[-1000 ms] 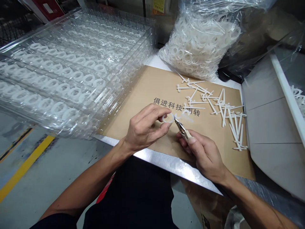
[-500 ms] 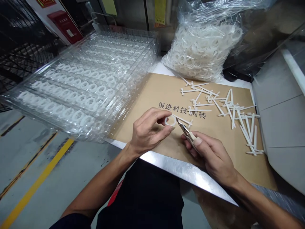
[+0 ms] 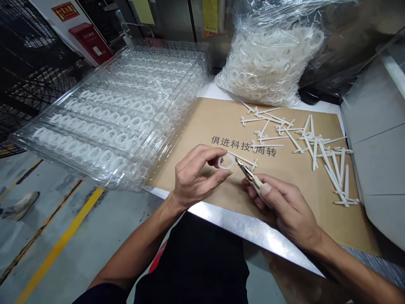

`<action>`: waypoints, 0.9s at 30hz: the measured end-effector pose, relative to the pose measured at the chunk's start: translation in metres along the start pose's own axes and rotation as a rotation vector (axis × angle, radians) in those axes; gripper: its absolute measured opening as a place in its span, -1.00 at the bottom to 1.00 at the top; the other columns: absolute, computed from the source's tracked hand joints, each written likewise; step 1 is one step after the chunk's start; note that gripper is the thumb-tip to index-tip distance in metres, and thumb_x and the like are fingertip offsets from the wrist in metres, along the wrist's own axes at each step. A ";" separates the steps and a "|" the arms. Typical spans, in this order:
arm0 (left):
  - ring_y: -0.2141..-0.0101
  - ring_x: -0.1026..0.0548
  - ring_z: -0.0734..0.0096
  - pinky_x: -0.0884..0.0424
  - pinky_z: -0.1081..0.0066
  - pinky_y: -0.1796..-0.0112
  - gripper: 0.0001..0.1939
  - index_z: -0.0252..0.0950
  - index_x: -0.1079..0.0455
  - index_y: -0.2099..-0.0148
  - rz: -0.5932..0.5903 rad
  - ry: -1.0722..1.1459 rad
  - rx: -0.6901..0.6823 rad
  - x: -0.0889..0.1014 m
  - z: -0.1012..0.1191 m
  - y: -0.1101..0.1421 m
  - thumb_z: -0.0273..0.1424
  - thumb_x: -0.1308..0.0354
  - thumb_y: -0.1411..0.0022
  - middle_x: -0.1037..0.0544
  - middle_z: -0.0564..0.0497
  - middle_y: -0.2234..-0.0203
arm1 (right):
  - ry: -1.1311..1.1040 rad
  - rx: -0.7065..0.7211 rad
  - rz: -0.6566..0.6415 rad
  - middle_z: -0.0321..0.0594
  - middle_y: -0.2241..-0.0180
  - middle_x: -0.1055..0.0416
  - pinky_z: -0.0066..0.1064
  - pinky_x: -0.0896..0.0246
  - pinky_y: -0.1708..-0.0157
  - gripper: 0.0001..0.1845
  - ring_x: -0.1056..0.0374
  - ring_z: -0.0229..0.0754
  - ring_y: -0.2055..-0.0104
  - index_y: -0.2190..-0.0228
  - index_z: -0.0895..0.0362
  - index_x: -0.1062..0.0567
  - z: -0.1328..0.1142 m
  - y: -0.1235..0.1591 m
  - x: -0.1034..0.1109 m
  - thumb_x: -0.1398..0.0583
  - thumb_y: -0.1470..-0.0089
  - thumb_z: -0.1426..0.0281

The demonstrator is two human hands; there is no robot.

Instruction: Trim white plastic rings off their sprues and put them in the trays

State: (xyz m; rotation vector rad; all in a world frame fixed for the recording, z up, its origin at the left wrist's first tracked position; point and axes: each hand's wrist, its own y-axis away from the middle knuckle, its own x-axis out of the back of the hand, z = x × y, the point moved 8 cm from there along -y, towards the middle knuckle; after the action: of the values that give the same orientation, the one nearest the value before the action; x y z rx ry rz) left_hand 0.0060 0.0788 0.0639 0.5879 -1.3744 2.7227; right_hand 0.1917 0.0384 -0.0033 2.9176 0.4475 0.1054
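Though bent, left fingers (image 3: 218, 152) on ring (image 3: 225, 168)

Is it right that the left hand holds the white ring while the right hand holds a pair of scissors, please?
Not quite: the head view shows the right hand holding nippers, not scissors. The left hand does hold the white ring.
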 end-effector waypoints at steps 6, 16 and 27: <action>0.37 -0.51 0.48 -0.50 0.42 0.33 -0.65 -0.28 -0.52 -0.04 0.010 0.020 0.010 0.001 -0.002 0.002 -0.27 -0.40 -0.26 -0.58 0.01 0.34 | -0.001 0.011 0.001 -0.25 0.34 -0.36 -0.35 -0.09 0.39 -0.59 -0.15 -0.21 0.40 0.09 0.11 -0.54 0.000 0.001 0.001 -0.10 -0.41 0.06; 0.38 -0.51 0.47 -0.49 0.42 0.35 -0.65 -0.27 -0.52 -0.03 0.023 0.002 0.006 0.001 -0.003 0.002 -0.22 -0.38 -0.28 -0.55 0.04 0.38 | 0.014 0.039 0.001 -0.24 0.34 -0.37 -0.37 -0.14 0.37 -0.62 -0.20 -0.21 0.38 0.08 0.10 -0.56 -0.004 0.000 0.000 -0.11 -0.41 0.09; 0.39 -0.51 0.49 -0.51 0.44 0.34 -0.66 -0.27 -0.51 -0.01 0.027 -0.041 -0.013 0.002 -0.001 0.002 -0.21 -0.38 -0.28 -0.56 0.04 0.38 | 0.026 0.032 -0.008 -0.25 0.34 -0.37 -0.37 -0.13 0.38 -0.61 -0.19 -0.22 0.39 0.10 0.10 -0.55 -0.003 0.000 0.000 -0.10 -0.42 0.07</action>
State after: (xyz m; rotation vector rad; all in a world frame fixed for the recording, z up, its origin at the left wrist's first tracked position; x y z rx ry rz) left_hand 0.0037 0.0783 0.0628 0.6321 -1.4187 2.7349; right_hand 0.1918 0.0388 0.0000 2.9488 0.4696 0.1363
